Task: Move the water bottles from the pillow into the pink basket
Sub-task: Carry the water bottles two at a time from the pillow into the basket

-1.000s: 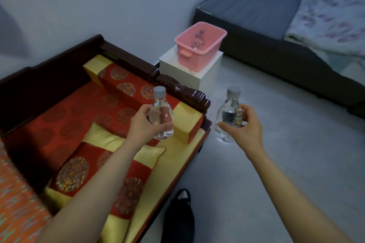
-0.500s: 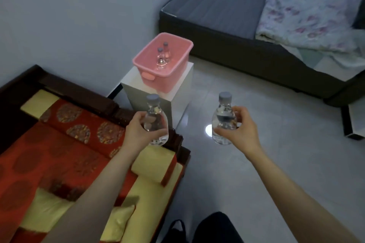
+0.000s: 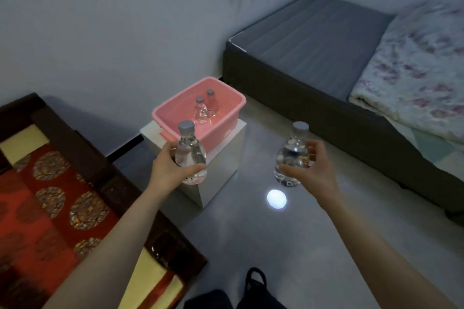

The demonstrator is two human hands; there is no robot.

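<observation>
Left hand (image 3: 168,170): thumb and fingers curled round the lower body of a clear water bottle, call it the left bottle (image 3: 188,150). It is upright, grey cap up, held in the air. Right hand (image 3: 312,170): same deal, fingers wrapped round the right bottle (image 3: 291,153) at mid-body, thumb across the front. It is upright, cap up, base poking out below my grip. Both hands closed firmly on their bottles. The hands are well apart, roughly level.

The pink basket (image 3: 222,126) sits just beyond my left fingers, ahead and slightly right of them, and ahead-left of my right fingers. The left bottle overlaps the basket's near wall in view; I cannot tell whether they touch. The basket stands on a white box (image 3: 221,158), which lies under and beyond my left hand. Two bottles (image 3: 200,113) already stand upright inside the basket, close together, toward its far side.

Left of my left hand is a dark wooden seat with a red cushion (image 3: 50,195), gold round patterns on it. Beyond and right of my right fingers is a bed (image 3: 313,40) with a grey mattress and a floral blanket (image 3: 414,78) on it. Below my right hand, on the grey floor (image 3: 251,233), is a bright light spot (image 3: 276,198).
</observation>
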